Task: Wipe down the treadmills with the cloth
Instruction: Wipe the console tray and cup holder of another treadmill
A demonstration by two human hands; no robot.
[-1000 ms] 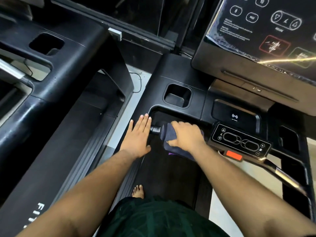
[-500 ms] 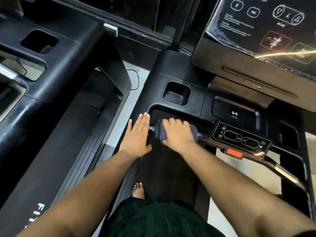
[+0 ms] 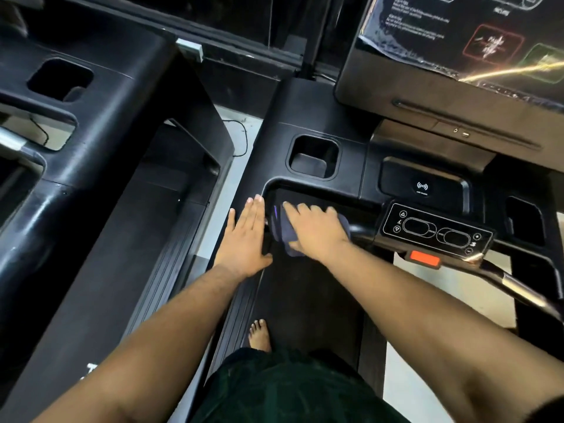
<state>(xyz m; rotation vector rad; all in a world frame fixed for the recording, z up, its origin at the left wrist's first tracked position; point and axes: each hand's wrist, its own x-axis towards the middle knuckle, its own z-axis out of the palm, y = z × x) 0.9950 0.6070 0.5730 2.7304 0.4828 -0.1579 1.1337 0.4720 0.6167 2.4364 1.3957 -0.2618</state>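
Observation:
I stand on a black treadmill (image 3: pixel 305 111) and look down at its console. My right hand (image 3: pixel 317 230) grips a dark blue cloth (image 3: pixel 282 232) wrapped round the front handlebar (image 3: pixel 361 232), left of the small control pad (image 3: pixel 436 230). My left hand (image 3: pixel 247 239) lies flat with straight fingers on the treadmill's left side arm, just beside the cloth. The bar under the cloth is hidden.
A second black treadmill (image 3: pixel 100 123) stands close on the left, with a strip of pale floor (image 3: pixel 232 166) between. The big display (image 3: pixel 457 47) rises at the upper right. A cup recess (image 3: pixel 314 157) sits ahead. A bare foot (image 3: pixel 259 334) is on the belt.
My right hand has slid the cloth leftward along the handlebar, toward my left hand. The left hand has stayed flat in place.

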